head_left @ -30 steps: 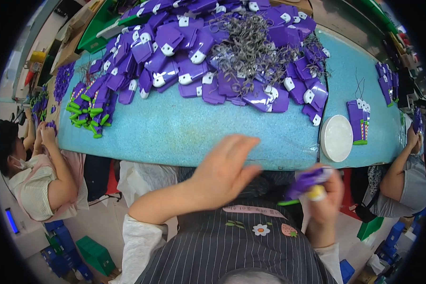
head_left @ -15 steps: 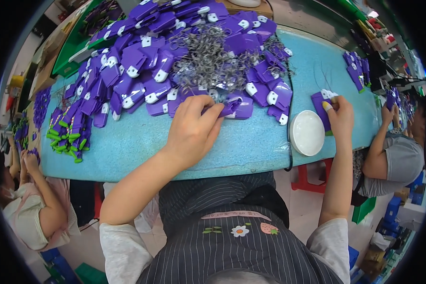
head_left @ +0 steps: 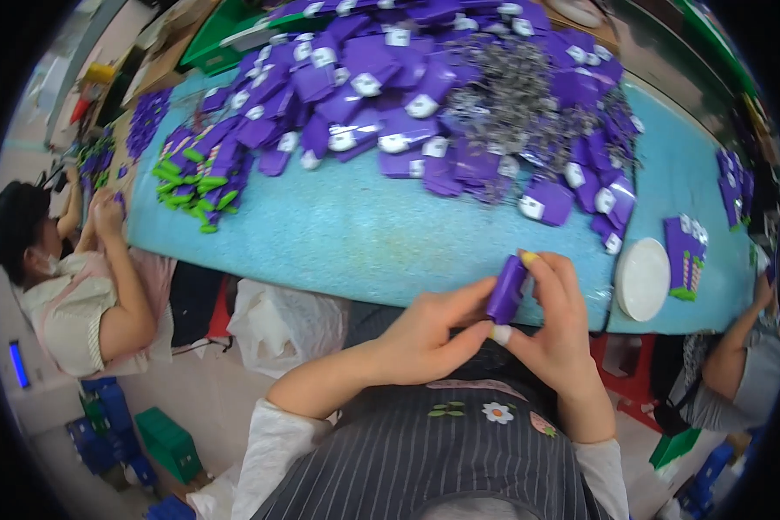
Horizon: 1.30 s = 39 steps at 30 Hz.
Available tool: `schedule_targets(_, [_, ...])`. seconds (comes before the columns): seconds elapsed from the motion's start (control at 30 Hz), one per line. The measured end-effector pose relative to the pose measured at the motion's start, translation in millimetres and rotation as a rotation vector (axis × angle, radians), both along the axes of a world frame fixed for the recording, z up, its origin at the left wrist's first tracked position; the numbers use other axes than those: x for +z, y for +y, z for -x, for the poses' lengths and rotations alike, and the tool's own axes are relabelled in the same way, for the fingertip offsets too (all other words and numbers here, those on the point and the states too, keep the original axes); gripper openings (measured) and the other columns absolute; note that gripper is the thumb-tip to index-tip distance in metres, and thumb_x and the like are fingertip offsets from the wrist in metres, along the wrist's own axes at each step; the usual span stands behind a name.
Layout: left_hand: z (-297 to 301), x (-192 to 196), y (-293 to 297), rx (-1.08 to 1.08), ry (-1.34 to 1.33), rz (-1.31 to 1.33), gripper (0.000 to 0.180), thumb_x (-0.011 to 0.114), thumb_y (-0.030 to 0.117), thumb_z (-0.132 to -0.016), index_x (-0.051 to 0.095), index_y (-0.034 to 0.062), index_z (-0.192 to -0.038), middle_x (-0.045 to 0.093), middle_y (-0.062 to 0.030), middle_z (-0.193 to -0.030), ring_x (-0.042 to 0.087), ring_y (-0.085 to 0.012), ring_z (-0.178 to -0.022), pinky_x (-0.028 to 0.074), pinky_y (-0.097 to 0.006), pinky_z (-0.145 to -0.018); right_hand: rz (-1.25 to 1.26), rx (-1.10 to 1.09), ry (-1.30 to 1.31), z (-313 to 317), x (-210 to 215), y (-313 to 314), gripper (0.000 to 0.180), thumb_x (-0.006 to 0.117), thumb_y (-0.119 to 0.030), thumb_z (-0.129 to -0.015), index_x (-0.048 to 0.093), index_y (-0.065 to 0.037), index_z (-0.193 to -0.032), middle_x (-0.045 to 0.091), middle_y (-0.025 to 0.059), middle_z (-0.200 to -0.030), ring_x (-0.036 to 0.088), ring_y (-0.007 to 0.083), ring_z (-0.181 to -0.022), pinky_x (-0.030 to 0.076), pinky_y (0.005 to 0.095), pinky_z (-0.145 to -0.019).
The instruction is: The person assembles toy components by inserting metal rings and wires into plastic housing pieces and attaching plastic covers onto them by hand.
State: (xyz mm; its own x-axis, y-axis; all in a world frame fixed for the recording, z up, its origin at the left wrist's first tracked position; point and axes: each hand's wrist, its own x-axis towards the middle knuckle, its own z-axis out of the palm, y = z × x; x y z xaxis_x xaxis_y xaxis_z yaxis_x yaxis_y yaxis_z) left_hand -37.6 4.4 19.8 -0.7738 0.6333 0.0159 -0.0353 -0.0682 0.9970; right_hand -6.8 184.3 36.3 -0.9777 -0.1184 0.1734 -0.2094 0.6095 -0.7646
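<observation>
Hands (head_left: 425,336) hold purple piece (head_left: 505,293); pink label (head_left: 475,385) is blurred.

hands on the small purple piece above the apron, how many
2: left hand at the left of the purple piece, right hand at its right; no third one shows

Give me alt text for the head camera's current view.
The wearer's left hand and right hand pinch a purple plastic piece near the close edge of a blue table. Behind spreads a heap of purple-and-white parts with a grey tangle on it; green-tipped parts lie left, a white dish right.
</observation>
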Motion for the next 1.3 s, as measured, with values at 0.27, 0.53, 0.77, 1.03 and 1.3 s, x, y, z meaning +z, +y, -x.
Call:
schedule_targets(0.27, [8.9, -14.4, -21.3, 0.189, 0.123, 0.138, 0.025, 0.050, 0.003, -0.082, 0.053, -0.0005, -0.106, 0.060, -0.0162, -0.073, 0.061, -0.0271, -0.061, 0.045, -0.035, -0.056, 0.059, -0.245, 0.221, -23.0, -29.0, -27.6, 0.074, 0.079, -0.009, -0.058, 0.042, 0.002, -0.121, 0.046, 0.0122, -0.105, 0.044, 0.0187, -0.073, 0.039, 0.0280, -0.061])
schedule_targets(0.53, [114.4, 28.7, -198.5, 1.248, 0.588, 0.224, 0.019, 0.053, 0.017, -0.090, 0.055, -0.0016, -0.088, 0.054, -0.0035, -0.072, 0.050, -0.0111, -0.067, 0.042, -0.027, -0.062, -0.097, -0.041, -0.030, 16.3, 10.8, -50.7, 0.069, 0.074, -0.012, -0.066, 0.041, 0.004, -0.124, 0.046, 0.0186, -0.118, 0.049, 0.0308, -0.100, 0.042, 0.0342, -0.083])
schedule_targets(0.77, [266.8, -14.7, -402.5, 1.174, 0.407, 0.368, 0.032, 0.049, 0.029, -0.092, 0.059, -0.0012, -0.086, 0.058, -0.0012, -0.078, 0.047, -0.0096, -0.073, 0.040, -0.025, -0.068, -0.085, 0.410, 0.217, 112.4, 13.0, -187.1, 0.064, 0.069, -0.013, -0.072, 0.038, 0.003, -0.126, 0.041, 0.0236, -0.127, 0.047, 0.0403, -0.107, 0.041, 0.0416, -0.091])
schedule_targets(1.03, [273.0, -16.7, -392.8, 0.856, -0.034, 0.421, 0.037, 0.052, 0.032, -0.090, 0.059, 0.0000, -0.107, 0.063, -0.0039, -0.098, 0.057, -0.0117, -0.084, 0.044, -0.025, -0.077, -0.150, 0.322, 0.098, 176.5, 2.6, -277.8, 0.070, 0.067, -0.019, -0.076, 0.032, 0.001, -0.132, 0.036, 0.0213, -0.135, 0.049, 0.0391, -0.106, 0.043, 0.0426, -0.088])
schedule_targets(1.3, [215.9, -31.6, -345.9, 0.840, 0.055, 0.407, 0.032, 0.050, 0.030, -0.092, 0.061, 0.0010, -0.091, 0.060, -0.0044, -0.089, 0.054, -0.0126, -0.089, 0.042, -0.027, -0.079, -0.101, 0.252, 0.212, 135.1, -17.1, -260.0, 0.043, 0.065, -0.004, -0.066, 0.049, -0.001, -0.106, 0.049, 0.0146, -0.097, 0.054, 0.0325, -0.084, 0.046, 0.0408, -0.071])
